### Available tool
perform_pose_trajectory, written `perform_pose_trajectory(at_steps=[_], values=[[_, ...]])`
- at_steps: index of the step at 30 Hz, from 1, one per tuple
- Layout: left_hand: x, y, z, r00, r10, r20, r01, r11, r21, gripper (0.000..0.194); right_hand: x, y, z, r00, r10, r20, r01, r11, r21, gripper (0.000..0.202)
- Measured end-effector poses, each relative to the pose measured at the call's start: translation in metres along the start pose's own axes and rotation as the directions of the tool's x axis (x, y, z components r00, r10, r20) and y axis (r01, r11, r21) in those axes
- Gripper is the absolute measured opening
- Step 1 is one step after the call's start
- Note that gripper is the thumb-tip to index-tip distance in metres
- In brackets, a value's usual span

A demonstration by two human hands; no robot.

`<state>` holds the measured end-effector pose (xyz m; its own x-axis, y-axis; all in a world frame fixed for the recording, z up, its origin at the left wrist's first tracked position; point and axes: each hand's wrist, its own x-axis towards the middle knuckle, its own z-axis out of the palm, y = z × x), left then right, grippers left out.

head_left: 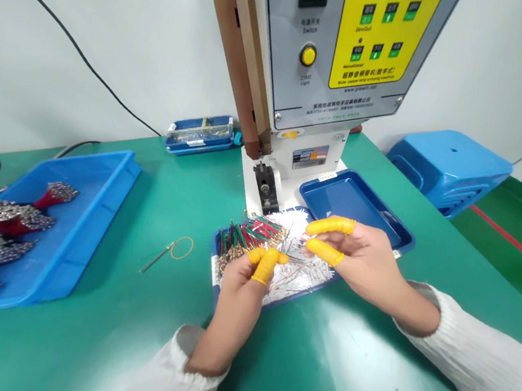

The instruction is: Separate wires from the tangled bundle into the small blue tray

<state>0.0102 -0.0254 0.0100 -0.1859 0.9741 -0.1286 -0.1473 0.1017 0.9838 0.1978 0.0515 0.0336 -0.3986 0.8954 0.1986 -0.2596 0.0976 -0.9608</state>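
In the small tray (216, 260) just in front of the machine (316, 68), the left hand (243, 276) pinches thin wires (256, 232) while the right hand (359, 256) hovers beside it with fingers loosely apart, holding nothing visible; the wires look light, limp and tangle-prone, best gripped near their ends.

Left hand (245, 270) pinches thin wires (256, 230); right hand (361, 257) beside, fingers spread

Yellow finger cots (265, 265), green table (139, 320), blue trays (97, 199)

The left blue tray (97, 199) runs off the frame edge, and the machine's (335, 70) small panel print is unreadable
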Motion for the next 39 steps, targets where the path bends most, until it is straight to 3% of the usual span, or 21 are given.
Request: perform_pose_trajectory(at_steps=[10,14,19,24,39], values=[[-0.0018,-0.0007,-0.0005,1.000,-0.007,-0.001,0.007,1.000,-0.008,0.030,-0.0006,0.0010,-0.0005,0.999,-0.024,0.032,0.027,0.995,-0.098,0.023],[-0.0015,-0.0017,0.0002,0.998,0.010,0.057,-0.013,0.999,0.045,0.027,-0.0020,-0.0002,0.0017,0.993,-0.094,0.065,0.105,0.977,-0.188,0.019],[-0.0014,-0.0035,-0.0019,0.995,0.012,0.098,-0.021,0.996,0.088,0.013,-0.0051,0.0027,0.0044,0.994,-0.097,0.048,0.104,0.976,-0.189,0.017],[-0.0014,-0.0006,-0.0011,0.999,-0.024,0.043,0.022,0.999,0.041,0.022,-0.0042,0.0050,0.0014,0.998,-0.044,-0.036,0.038,0.990,-0.137,0.020],[-0.0031,0.0015,0.0018,0.999,-0.050,-0.002,0.050,0.999,-0.009,0.032,-0.0018,0.0015,-0.0014,0.998,-0.052,-0.017,0.048,0.983,-0.179,0.019]])
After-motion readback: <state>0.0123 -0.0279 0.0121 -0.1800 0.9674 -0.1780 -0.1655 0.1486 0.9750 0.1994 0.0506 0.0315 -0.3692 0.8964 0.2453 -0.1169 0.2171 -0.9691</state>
